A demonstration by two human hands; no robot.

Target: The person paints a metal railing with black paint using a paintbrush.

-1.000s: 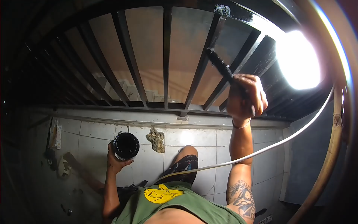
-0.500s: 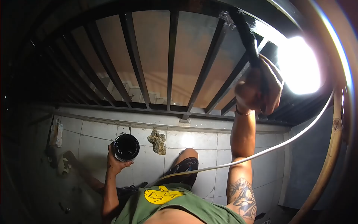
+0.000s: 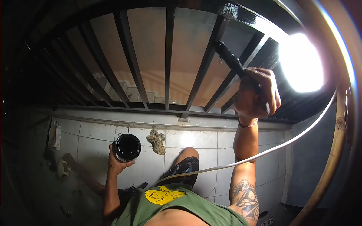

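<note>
My left hand (image 3: 117,162) is wrapped round a round can (image 3: 128,147) with black, glossy contents, held above the tiled floor. My right hand (image 3: 258,92) grips a black-coated brush (image 3: 229,56), its tip pointing up and left in front of the railing bars. The dark metal railing (image 3: 169,56) arches across the upper view. On its top rail, a pale, streaky patch (image 3: 230,10) shows above the brush. The brush tip looks apart from the top rail.
A bright lamp (image 3: 301,63) glares at the upper right. Its white cable (image 3: 279,147) runs across my right arm towards my lap. A bamboo pole (image 3: 334,154) stands at the right. A crumpled rag (image 3: 156,141) lies on the tiles (image 3: 192,139).
My right hand has drawn down from the top rail, and the brush now tilts further left. The can in my left hand has hardly moved.
</note>
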